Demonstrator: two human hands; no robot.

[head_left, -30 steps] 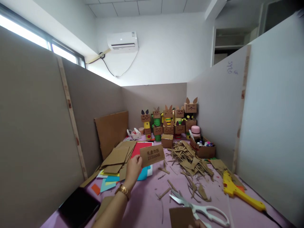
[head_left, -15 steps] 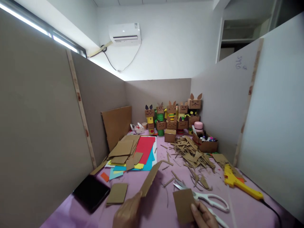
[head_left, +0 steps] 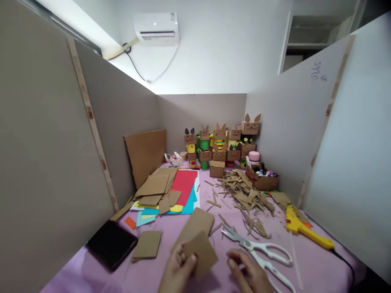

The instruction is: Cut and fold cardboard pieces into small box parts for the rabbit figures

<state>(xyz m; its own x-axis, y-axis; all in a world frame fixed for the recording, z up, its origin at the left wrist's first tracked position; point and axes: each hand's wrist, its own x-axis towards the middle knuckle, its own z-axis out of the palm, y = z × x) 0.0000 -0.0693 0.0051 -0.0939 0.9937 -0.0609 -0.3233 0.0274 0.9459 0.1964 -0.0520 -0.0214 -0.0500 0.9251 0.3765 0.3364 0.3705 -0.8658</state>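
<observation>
My left hand (head_left: pixel 179 266) grips a small cardboard square (head_left: pixel 203 254) between thumb and fingers, tilted above the table. Behind that square, a longer cardboard piece (head_left: pixel 197 224) reaches away from the same hand; whether the fingers also hold it or it lies on the table I cannot tell. My right hand (head_left: pixel 249 270) is beside it, fingers loosely bent and slightly apart, with nothing visible in them. Just to its right, white-handled scissors (head_left: pixel 250 245) lie with blades parted. A small stack of cardboard squares (head_left: pixel 147 244) rests left of my left hand.
A black tablet-like object (head_left: pixel 112 245) lies at left. Behind are coloured paper (head_left: pixel 186 183) and cardboard sheets (head_left: pixel 154 184). Cardboard scraps (head_left: pixel 241 187) are heaped at centre right, near a box of supplies (head_left: pixel 262 182). A yellow glue gun (head_left: pixel 308 232) lies right; cardboard animal figures (head_left: pixel 219 140) stand behind.
The small cardboard square has passed from my right hand to my left. The longer piece now shows its broad face. My right hand has let go, and the view has tipped slightly down.
</observation>
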